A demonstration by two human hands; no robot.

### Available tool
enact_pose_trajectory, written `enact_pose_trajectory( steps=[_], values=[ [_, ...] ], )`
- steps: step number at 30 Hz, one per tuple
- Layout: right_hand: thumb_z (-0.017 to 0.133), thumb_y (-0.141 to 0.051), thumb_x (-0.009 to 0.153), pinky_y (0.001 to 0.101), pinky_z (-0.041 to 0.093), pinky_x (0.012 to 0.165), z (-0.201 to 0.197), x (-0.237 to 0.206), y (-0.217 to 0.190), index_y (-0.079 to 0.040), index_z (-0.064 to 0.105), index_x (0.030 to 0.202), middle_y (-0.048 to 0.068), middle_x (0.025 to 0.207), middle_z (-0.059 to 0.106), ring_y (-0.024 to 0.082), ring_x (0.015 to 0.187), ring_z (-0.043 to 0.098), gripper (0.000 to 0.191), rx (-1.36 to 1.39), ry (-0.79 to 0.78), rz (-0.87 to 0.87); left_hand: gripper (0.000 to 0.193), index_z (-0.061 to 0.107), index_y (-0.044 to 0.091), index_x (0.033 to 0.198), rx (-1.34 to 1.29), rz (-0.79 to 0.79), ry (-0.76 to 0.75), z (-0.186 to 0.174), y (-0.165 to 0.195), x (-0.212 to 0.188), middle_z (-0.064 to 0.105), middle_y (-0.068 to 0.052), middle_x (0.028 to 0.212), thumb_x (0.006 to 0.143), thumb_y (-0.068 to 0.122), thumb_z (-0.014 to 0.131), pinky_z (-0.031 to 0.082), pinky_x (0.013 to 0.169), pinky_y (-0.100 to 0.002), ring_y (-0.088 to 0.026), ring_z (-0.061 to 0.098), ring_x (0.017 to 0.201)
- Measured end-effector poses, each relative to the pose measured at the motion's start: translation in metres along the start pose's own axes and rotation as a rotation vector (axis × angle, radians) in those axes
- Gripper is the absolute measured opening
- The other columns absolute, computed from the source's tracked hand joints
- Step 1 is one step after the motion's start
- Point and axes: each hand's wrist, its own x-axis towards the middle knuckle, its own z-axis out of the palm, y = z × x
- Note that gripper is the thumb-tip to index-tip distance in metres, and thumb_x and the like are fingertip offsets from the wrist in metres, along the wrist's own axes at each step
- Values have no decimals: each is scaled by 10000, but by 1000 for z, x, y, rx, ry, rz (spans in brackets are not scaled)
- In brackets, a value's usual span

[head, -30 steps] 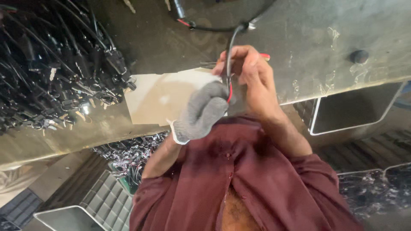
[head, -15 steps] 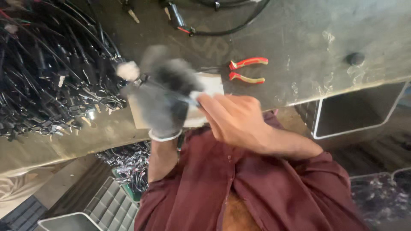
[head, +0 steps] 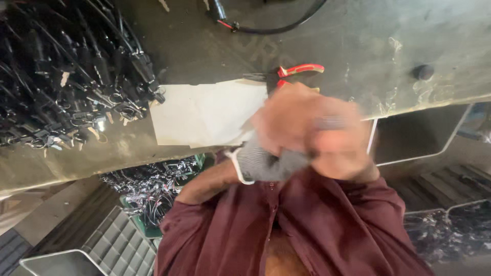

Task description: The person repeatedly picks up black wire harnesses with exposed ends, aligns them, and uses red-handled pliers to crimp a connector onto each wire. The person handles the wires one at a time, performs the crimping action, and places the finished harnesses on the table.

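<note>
Both hands have pulled back from the paper sheet [head: 204,115] toward the chest. Right hand [head: 317,133], bare and blurred, overlaps the gloved left hand [head: 266,161]; whether either grip holds anything cannot be told. Red-handled pliers [head: 294,71] lie untouched at twelve o'clock. Cable pile [head: 66,76] sits at ten o'clock; progress cannot be judged.

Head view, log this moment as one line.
left hand: grey glove, against right | right hand: bare, blurred, grip unclear | red-handled pliers: on bench | paper sheet: beside cable pile

Red-handled pliers [head: 294,72] — flat on the grey bench, just beside the white paper [head: 204,112].
</note>
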Motion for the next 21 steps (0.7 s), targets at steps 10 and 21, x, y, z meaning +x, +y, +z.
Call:
enact_pose_trajectory(
  steps=[10, 21],
  values=[
    [411, -495, 1070, 358, 469, 698, -61, -41, 0, -157, 422, 879, -1, 727, 515, 168, 640, 471, 389, 896, -103, -37, 246, 554, 71, 1202, 182, 165, 77, -5, -11, 13, 639, -111, 1128, 1057, 233, 672, 523, 928, -358, -270, 624, 1023],
    [496, -334, 1122, 308, 420, 953, -13, 25, 87, -51, 508, 1335, 33, 1251, 586, 192, 1118, 547, 354, 460, 22, 146, 391, 596, 12, 1213, -675, -340, -81, -55, -25, 5, 611, -31, 972, 1113, 389, 573, 533, 891, -322, -138, 609, 910]
  ],
)
